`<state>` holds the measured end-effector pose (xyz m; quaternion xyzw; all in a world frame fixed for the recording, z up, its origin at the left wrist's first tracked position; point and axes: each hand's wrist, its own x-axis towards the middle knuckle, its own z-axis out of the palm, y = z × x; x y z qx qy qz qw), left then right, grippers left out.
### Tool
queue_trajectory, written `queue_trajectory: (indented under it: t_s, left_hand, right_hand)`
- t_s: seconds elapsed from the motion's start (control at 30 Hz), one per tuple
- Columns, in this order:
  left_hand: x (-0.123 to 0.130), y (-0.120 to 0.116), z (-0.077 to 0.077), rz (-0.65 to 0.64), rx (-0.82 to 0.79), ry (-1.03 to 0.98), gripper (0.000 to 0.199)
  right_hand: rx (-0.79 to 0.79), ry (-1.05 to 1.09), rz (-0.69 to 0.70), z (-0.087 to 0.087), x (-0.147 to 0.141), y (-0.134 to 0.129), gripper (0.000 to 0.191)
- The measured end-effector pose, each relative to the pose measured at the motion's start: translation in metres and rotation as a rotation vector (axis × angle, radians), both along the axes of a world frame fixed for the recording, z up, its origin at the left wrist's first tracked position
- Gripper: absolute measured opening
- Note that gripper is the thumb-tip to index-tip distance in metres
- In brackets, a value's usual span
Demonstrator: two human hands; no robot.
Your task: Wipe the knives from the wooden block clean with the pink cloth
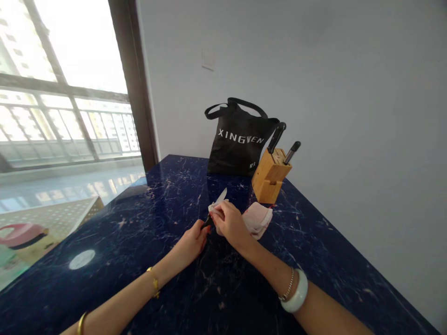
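Note:
A small knife points away from me over the dark blue table, its blade tilted up to the right. My left hand is closed around its black handle. My right hand pinches a white cloth against the blade near the handle, and the fingers cover part of the metal. Just right of that hand lies a folded pale pink cloth on the table; whether it joins the white cloth is hidden behind the hand.
A wooden knife block stands at the back right, holding a black-handled knife and a grey-handled tool. Behind it, a black tote bag leans near the wall. The marbled table ends by a window at left.

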<state>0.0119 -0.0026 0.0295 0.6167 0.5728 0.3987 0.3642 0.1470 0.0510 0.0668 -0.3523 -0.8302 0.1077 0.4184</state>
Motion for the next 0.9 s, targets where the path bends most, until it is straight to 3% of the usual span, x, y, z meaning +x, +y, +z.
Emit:
queue_trajectory:
  t_s: [0.1, 0.37, 0.9]
  left_hand:
    - [0.0, -0.002, 0.003, 0.03, 0.125, 0.118, 0.018]
    - [-0.004, 0.002, -0.003, 0.014, 0.06, 0.101, 0.021]
    - [0.001, -0.005, 0.01, -0.01, 0.093, 0.251, 0.009]
  right_hand:
    - [-0.011, 0.015, 0.04, -0.001, -0.005, -0.001, 0.008]
    - [-0.17, 0.051, -0.012, -0.014, 0.007, 0.006, 0.01]
    - [0.015, -0.089, 0.006, -0.009, 0.01, 0.0, 0.006]
